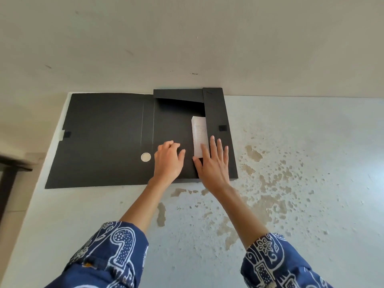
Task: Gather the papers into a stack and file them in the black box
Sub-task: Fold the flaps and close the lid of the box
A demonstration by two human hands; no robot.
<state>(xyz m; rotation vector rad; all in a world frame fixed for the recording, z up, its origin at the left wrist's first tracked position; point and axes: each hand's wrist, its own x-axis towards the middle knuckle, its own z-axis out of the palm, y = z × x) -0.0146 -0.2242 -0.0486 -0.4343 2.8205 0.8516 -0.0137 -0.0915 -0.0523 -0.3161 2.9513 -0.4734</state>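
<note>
The black box lies unfolded flat on the table, its lid spread to the left. A small stack of white papers rests inside it against the right side flap. My right hand lies flat with fingers spread over the near end of the papers and the right flap. My left hand rests on the box floor just left of the papers, fingers curled, with nothing in it. The far flap stands slightly raised against the wall.
The box lies on a pale table with patches of worn paint, pushed against a beige wall. A dark piece of furniture stands past the table's left edge. A round white hole marks the box spine.
</note>
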